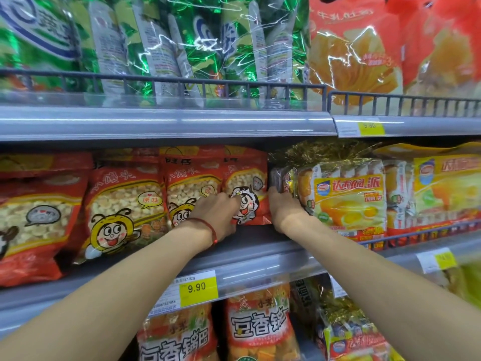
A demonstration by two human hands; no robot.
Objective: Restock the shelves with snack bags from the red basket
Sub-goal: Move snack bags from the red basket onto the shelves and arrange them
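A red snack bag with a cow cartoon [248, 194] stands upright on the middle shelf [250, 252], at the right end of a row of like red bags [125, 204]. My left hand [217, 213], with a red string at the wrist, grips the bag's lower left side. My right hand [282, 207] holds its right edge, wedged between it and a yellow cake pack [348, 199]. The red basket is out of view.
Green bags [182, 48] and orange-red bread bags [364, 53] fill the top shelf behind a wire rail [182, 83]. Orange snack bags [257, 329] stand on the lower shelf. Yellow price tags [199, 287] line the shelf edges.
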